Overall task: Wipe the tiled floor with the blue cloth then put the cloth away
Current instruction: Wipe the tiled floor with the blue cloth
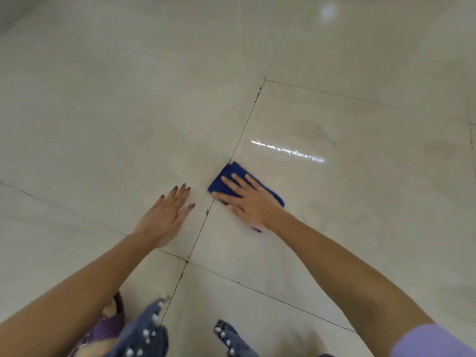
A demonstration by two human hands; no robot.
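Bare tiled floor (360, 73) all around (only grout lines (247, 119)).

The cloth (244, 188) lies flat on the tiled floor (128, 112), just right of a grout line. The right hand (248, 202) rests on top of the cloth. The left hand (167, 217) lies to the left of the grout line, near the cloth and apart from it.

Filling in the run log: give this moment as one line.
stage: wiping | right hand: flat on blue cloth, on tiled floor | left hand: open, off cloth | put away: not yet
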